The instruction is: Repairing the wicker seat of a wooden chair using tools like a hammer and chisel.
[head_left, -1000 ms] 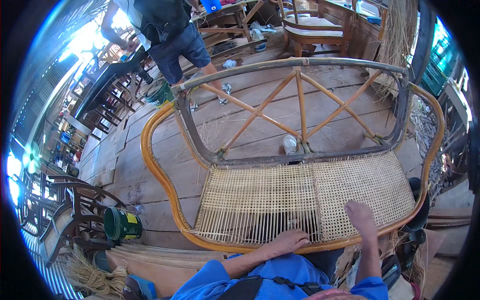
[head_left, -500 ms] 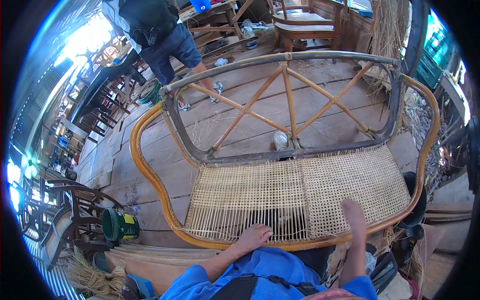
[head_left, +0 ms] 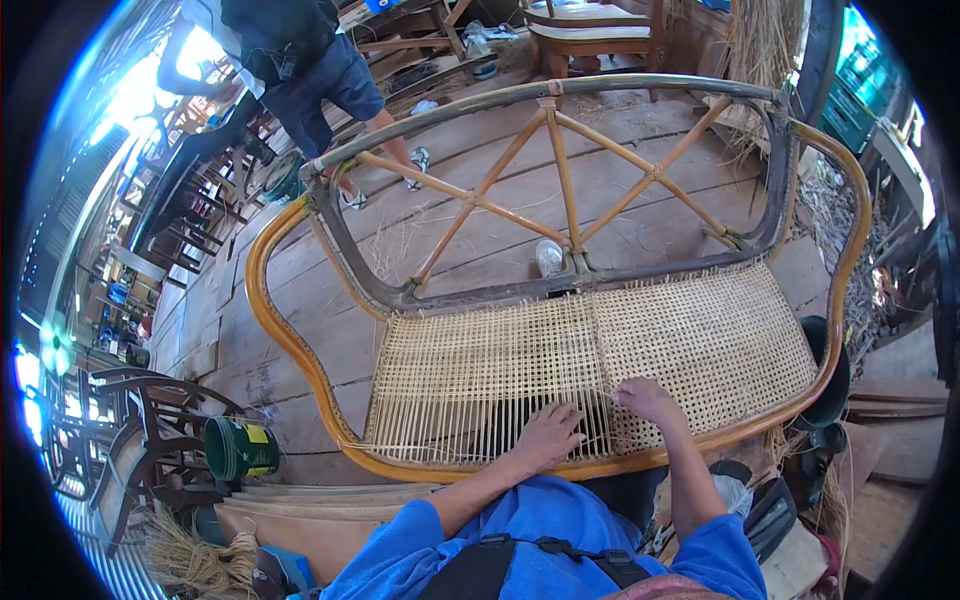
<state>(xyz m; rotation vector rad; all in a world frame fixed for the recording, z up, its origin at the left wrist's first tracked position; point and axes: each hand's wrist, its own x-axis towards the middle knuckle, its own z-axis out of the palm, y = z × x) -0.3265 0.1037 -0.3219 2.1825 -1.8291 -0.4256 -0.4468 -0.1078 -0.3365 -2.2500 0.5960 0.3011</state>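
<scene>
Before me stands a rattan settee frame (head_left: 280,340) with a woven cane seat (head_left: 710,350). Its right half is closely woven with small holes; on the left half, loose parallel strands (head_left: 455,430) run toward the front rail with gaps between them. My left hand (head_left: 550,437) rests on those strands near the front middle, fingers spread and apart. Just right of it, my right hand (head_left: 648,400) hovers at the seam between the halves, fingertips bent together; any strand between them is too thin to make out. The backrest (head_left: 470,200) has crossed rattan poles.
A person in shorts (head_left: 330,95) stands beyond the settee at the left. A green bucket (head_left: 240,447) and dark chair frames (head_left: 150,410) are at the left. Bundled fibre (head_left: 190,555) lies at the lower left. A wooden armchair (head_left: 595,40) is at the back.
My right hand has moved left and in to the seam, its fingers bending. My left hand has shifted right and farther onto the strands. The whole view has shifted slightly.
</scene>
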